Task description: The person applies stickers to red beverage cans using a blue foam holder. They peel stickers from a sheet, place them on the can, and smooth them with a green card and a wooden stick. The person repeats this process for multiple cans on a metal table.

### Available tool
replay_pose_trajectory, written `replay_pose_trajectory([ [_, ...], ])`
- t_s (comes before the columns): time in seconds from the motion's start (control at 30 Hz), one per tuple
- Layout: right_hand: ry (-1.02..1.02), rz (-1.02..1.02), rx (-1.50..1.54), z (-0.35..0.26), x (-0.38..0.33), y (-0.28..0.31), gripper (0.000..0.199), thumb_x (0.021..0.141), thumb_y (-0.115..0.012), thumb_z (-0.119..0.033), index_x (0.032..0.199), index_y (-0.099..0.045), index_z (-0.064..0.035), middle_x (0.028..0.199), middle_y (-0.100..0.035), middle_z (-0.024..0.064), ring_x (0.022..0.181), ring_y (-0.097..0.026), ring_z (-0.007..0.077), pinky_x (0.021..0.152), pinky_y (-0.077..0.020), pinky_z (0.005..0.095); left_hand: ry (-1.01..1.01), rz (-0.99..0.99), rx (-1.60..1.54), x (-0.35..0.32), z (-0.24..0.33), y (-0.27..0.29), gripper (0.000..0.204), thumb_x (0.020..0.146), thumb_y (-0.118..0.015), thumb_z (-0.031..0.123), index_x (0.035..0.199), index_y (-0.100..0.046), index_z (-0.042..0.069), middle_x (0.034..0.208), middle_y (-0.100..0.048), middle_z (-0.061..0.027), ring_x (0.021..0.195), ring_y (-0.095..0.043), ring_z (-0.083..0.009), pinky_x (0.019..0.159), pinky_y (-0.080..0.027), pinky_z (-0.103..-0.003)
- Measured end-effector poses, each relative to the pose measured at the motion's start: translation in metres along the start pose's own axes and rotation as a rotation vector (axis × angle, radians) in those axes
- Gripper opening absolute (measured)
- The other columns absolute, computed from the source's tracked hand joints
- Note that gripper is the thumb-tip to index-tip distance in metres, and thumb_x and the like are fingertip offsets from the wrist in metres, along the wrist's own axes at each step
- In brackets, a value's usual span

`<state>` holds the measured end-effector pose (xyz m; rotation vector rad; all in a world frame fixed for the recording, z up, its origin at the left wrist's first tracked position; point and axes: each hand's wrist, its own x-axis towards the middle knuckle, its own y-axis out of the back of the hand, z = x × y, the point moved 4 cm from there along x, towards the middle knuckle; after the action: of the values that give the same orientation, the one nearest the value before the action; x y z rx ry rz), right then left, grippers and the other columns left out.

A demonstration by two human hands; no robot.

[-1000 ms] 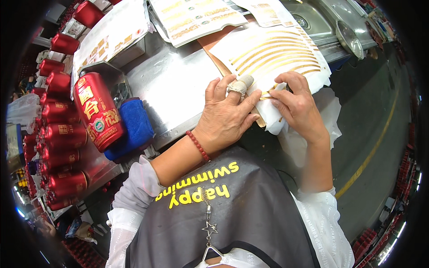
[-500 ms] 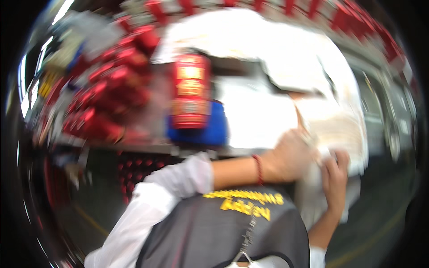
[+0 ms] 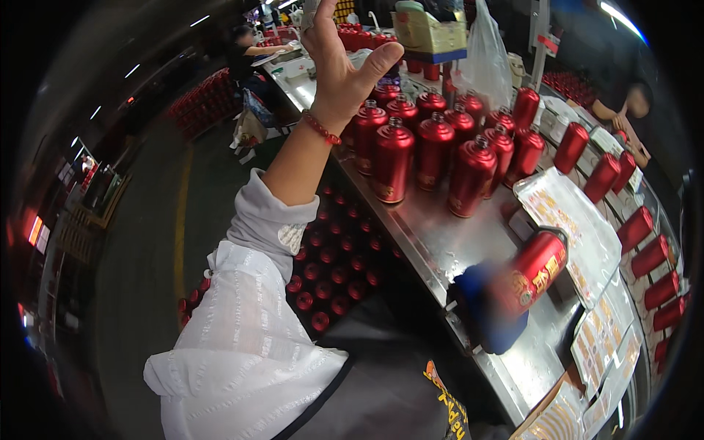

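Observation:
My left hand [image 3: 341,77] is raised at the top of the view, thumb spread away from the fingers, with nothing visible in it. The frame's upper edge cuts off some fingertips. Beyond it, to the right, several red bottles [image 3: 394,161] stand upright on the metal table [image 3: 436,242]. One red bottle with gold print [image 3: 541,268] lies tilted on a blue cloth-like pad [image 3: 480,308], its lower end blurred. Beside that bottle is a sheet of labels [image 3: 576,227]. My right hand is out of view.
More label sheets [image 3: 605,337] lie at the table's right. A row of red bottles [image 3: 638,227] stands along the far side, where a person [image 3: 627,110] works. Crated red bottles [image 3: 334,279] sit below the table's edge. A plastic bag [image 3: 488,55] hangs at the back.
The view has swung left. My left hand has gone from beside my right hand at the label sheets to up over the table's left end. My right hand has left the view.

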<state>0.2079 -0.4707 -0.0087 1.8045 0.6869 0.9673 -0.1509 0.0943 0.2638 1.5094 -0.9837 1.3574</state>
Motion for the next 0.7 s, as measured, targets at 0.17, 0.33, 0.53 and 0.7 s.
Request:
replay_pose_trajectory([
  [0.17,-0.027,0.007,-0.003,0.011,-0.004,-0.006,0.019,0.091,-0.069,-0.017,0.098,-0.066,-0.0003,0.121,-0.058,0.0320,0.107,-0.055,0.0472,0.095,-0.0437,0.0562,0.069,-0.047,0.173,-0.013,-0.007,0.013,0.099,0.087,-0.073,0.057,0.153,-0.029,-0.003,0.157,-0.026,-0.0227,0.149,-0.019,-0.0347,0.122,-0.017,-0.047],
  [0.33,-0.036,-0.041,-0.027,0.013,-0.001,-0.003,0.022,0.093,-0.069,-0.020,0.101,-0.067,0.0000,0.121,-0.058,0.0322,0.109,-0.054,0.0470,0.096,-0.0437,0.0566,0.025,-0.142,-0.185,-0.054,0.052,-0.038,0.112,0.081,-0.071,0.071,0.156,-0.025,0.001,0.161,-0.020,-0.0250,0.150,-0.015,-0.0388,0.121,-0.009,-0.052],
  [0.53,0.038,-0.039,-0.041,0.017,0.004,-0.007,0.025,0.095,-0.068,-0.024,0.104,-0.068,-0.0004,0.118,-0.060,0.0311,0.106,-0.057,0.0458,0.094,-0.0461,0.0550,0.258,0.029,-1.015,-0.036,0.080,-0.040,0.116,0.087,-0.080,0.037,0.163,0.004,0.012,0.167,-0.013,-0.0122,0.134,-0.044,-0.0234,0.112,-0.036,-0.043],
  [0.7,0.038,-0.006,-0.041,0.021,-0.003,-0.008,0.026,0.095,-0.068,-0.025,0.104,-0.068,-0.0006,0.117,-0.060,0.0307,0.106,-0.057,0.0453,0.093,-0.0467,0.0545,-0.238,-0.120,-1.014,-0.006,0.032,-0.014,0.102,0.094,-0.071,0.014,0.160,0.007,0.011,0.165,-0.018,-0.0123,0.106,-0.063,-0.0206,0.097,-0.051,-0.039],
])
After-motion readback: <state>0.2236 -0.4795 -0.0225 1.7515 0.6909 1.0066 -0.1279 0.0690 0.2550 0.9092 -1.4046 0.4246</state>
